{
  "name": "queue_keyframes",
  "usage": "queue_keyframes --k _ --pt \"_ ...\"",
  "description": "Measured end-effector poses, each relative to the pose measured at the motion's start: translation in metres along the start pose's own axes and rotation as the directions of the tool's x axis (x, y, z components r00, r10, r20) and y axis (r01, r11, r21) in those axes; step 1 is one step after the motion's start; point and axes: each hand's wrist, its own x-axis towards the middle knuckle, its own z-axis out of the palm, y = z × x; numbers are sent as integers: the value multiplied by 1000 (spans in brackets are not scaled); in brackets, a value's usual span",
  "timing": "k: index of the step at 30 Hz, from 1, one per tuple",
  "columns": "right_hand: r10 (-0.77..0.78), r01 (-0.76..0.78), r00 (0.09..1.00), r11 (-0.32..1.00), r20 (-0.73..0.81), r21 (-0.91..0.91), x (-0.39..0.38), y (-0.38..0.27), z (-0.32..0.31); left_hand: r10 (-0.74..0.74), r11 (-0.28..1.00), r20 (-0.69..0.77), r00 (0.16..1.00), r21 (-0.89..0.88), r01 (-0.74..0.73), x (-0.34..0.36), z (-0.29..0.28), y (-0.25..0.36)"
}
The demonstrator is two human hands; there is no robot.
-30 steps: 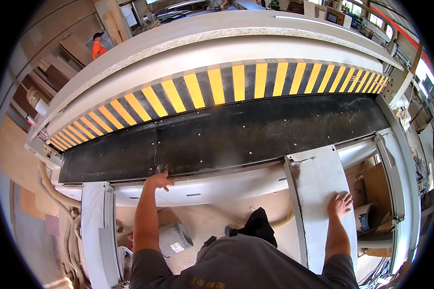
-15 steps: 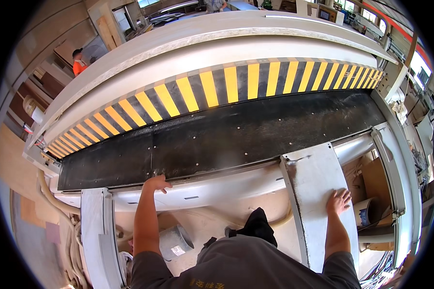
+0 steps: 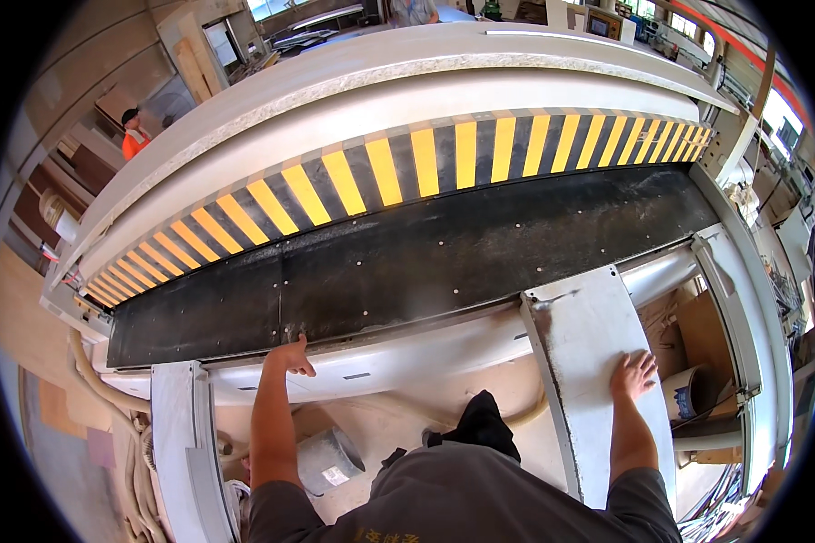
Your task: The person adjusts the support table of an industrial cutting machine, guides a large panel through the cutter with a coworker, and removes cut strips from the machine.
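At the front edge of the long black machine bed (image 3: 407, 258) is my left hand (image 3: 292, 357), thumb and fingers apart, with nothing seen in it. It is close to the bed's edge, though whether it touches is unclear. My right hand (image 3: 635, 374) lies with spread fingers on a wide white metal support arm (image 3: 580, 335) that juts toward me from the bed. Behind the bed runs a guard (image 3: 394, 170) with yellow and black stripes, under a pale machine beam (image 3: 335, 77).
A narrower white support arm (image 3: 179, 407) stands at left, beside pale hoses (image 3: 127, 443). A grey bucket (image 3: 330, 460) is on the floor near my feet, and another bucket (image 3: 686, 392) sits at right. Beyond the machine, a person in orange (image 3: 134, 140) stands at far left.
My left hand has shifted slightly down and left, its fingers now pointing lower and its thumb raised. My right hand stays on the support arm. The whole view has shifted slightly.
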Motion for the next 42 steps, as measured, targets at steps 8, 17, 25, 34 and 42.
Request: queue_keyframes --k 8,17,25,34,42 --pt "-2 2 1000 1000 -27 4 1 4 4 -1 950 103 995 -310 33 1 -3 -14" --pt "32 -32 999 999 20 1 -4 1 -7 20 955 81 997 -298 5 3 6 -25" --pt "27 -26 999 999 -22 21 -1 5 -2 29 876 102 994 -481 24 15 -3 -22" --pt "7 -6 1000 1000 -12 31 -4 -2 -6 113 992 -292 950 85 -92 26 0 -33" --pt "20 -22 1000 997 23 73 -6 5 -13 -45 959 -362 931 246 142 19 -6 27"
